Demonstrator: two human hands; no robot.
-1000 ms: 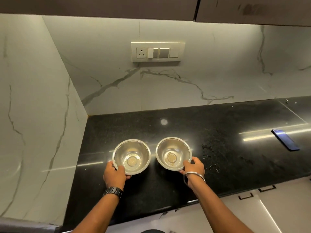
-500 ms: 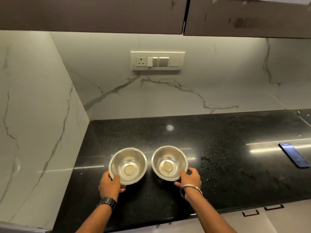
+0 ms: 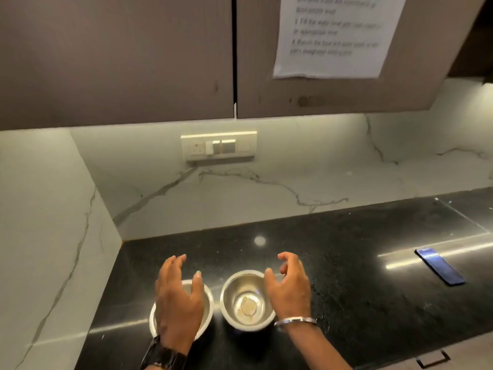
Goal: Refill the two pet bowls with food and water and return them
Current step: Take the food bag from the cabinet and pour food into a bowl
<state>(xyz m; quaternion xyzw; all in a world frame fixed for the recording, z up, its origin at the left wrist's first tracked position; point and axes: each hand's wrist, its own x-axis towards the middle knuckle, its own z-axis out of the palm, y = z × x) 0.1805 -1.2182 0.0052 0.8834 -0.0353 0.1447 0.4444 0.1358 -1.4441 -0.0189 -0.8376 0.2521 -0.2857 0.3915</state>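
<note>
Two small round steel bowls sit side by side, nearly touching, near the front edge of the black speckled countertop (image 3: pixel 346 263). The right bowl (image 3: pixel 246 303) is shiny inside, with a dull tan residue patch on its flat bottom and no food or water in it. The left bowl (image 3: pixel 206 308) is mostly hidden beneath the left hand (image 3: pixel 178 303), so what it holds cannot be made out. That hand hangs over it, fingers spread and loosely curled, gripping nothing. The right hand (image 3: pixel 289 287) hangs beside the right bowl's rim, fingers likewise parted and empty. A printed sheet (image 3: pixel 333 36) on the cabinet door (image 3: pixel 266 89) above is too blurred to read.
</note>
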